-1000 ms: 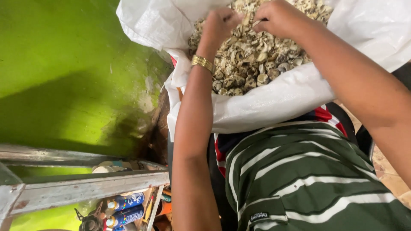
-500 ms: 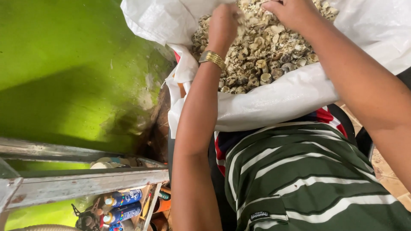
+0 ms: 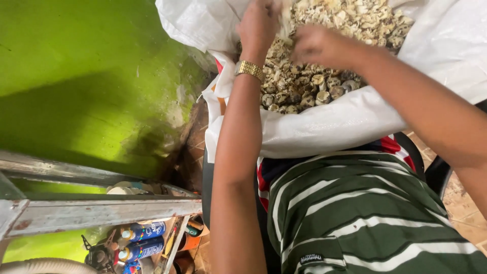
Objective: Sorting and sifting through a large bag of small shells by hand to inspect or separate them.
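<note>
Shells [image 3: 324,76] under both hands' fingers [image 3: 299,43].

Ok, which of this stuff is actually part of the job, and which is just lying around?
In use: left hand and right hand, both in the shells; white sack holding them.

Lying about: spray cans, metal frame, hose, green wall.

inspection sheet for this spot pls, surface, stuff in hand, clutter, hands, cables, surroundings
surface: no table; white sack rests against the person's striped shirt
job's things: sack open, full of small pale shell-like pieces
clutter: spray cans and tools below a metal rail
hands: left hand and right hand in the pieces; grip unclear
cables: nothing seen
surroundings: green wall, stained near the floor
</note>
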